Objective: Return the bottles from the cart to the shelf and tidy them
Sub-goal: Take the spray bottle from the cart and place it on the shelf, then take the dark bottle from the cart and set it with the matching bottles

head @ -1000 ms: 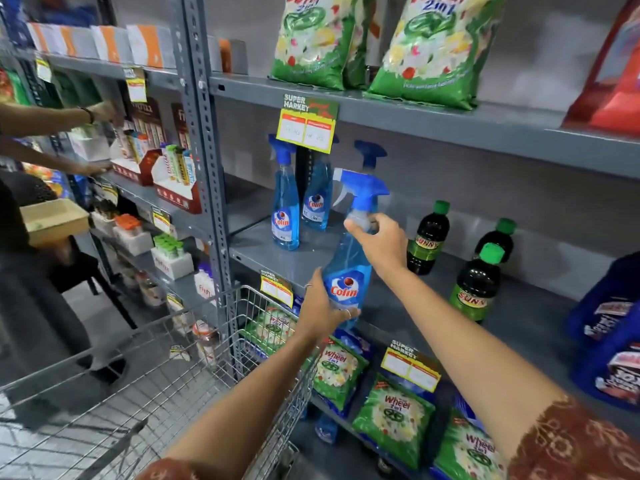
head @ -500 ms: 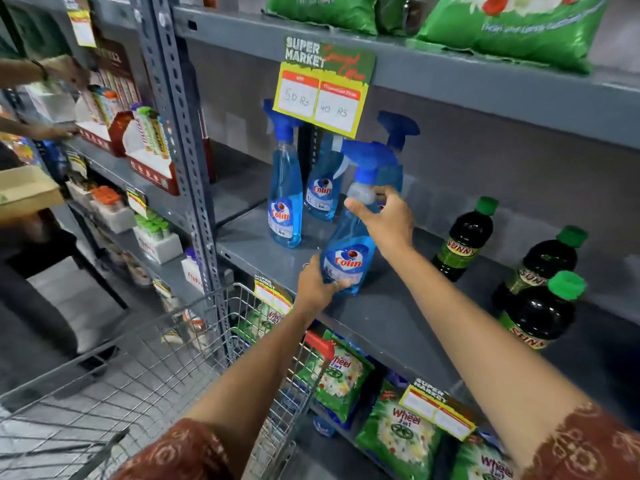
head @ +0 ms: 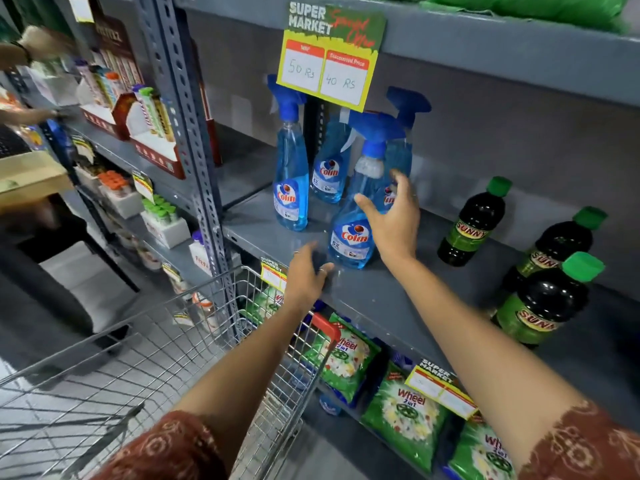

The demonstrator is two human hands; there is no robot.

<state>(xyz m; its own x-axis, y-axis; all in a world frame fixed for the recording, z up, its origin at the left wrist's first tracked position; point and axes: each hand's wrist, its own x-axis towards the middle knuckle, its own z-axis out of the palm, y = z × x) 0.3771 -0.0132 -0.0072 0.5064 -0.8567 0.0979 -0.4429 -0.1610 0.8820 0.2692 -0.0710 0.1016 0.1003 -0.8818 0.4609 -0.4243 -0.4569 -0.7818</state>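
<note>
Several blue Colin spray bottles stand on the grey shelf. The nearest spray bottle stands upright near the front, leaning slightly. My right hand hovers just to its right with fingers spread, holding nothing. My left hand is open, low at the shelf's front edge, just left of that bottle. Another spray bottle stands to the left, and two more stand behind, partly hidden. The wire cart is below left; no bottle shows in it.
Three dark Sunny bottles with green caps stand on the same shelf to the right. A price sign hangs above the sprays. Green Wheel packets fill the shelf below. Another person's arms reach into the left shelving.
The spray bottle went from held in the air to standing on the shelf. Both my hands let go of it; the left one dropped to the shelf edge.
</note>
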